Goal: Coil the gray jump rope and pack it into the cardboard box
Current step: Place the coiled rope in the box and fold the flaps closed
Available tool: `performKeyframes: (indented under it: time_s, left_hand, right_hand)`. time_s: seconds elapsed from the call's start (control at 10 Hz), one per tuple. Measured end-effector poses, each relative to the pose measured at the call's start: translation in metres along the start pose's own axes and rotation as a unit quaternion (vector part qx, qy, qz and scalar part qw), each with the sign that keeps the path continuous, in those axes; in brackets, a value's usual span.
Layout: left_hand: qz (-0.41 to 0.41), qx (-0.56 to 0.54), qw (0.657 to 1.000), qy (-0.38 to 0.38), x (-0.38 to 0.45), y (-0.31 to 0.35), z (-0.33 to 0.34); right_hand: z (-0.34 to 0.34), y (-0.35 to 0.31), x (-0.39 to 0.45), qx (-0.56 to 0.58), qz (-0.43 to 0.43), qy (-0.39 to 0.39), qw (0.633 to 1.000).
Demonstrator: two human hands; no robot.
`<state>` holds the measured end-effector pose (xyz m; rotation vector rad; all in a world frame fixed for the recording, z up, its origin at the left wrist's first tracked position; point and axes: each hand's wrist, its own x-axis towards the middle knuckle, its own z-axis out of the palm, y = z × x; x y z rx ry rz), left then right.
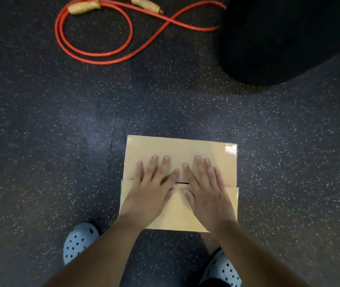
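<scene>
The cardboard box (177, 148) sits on the speckled floor in front of me with its two top flaps folded down; a thin dark gap shows where they meet. My left hand (152, 187) lies flat on the flaps, fingers spread, across the seam. My right hand (204, 187) lies flat beside it, also with fingers spread, holding nothing. No gray jump rope is visible; the closed flaps hide the inside of the box.
A red jump rope (94, 38) with tan handles lies looped on the floor at the far left. A large black object (279, 38) stands at the far right. My two light clogs (78, 241) flank the box's near edge.
</scene>
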<state>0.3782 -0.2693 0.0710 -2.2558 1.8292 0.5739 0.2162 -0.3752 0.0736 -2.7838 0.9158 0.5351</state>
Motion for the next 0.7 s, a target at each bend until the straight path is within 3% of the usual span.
performKeyframes:
  time_s: [0.2,0.4,0.6,0.7]
  left_hand:
    - [0.012,-0.008,0.999,0.045,0.001,-0.005,0.019]
    - [0.015,0.041,0.999,-0.007,0.006,-0.006,0.012]
    - [-0.007,-0.057,0.998,-0.007,0.007,-0.001,-0.039]
    - [-0.029,-0.083,0.996,0.028,0.010,-0.003,-0.067]
  right_hand:
    - [0.025,0.007,0.000,0.000,-0.013,0.074,0.997]
    - [0.032,0.009,0.000,0.002,-0.032,0.048,0.998]
    - [-0.025,-0.003,0.000,0.087,0.025,0.019,0.996]
    - [-0.059,-0.003,0.006,0.115,0.062,0.049,0.990]
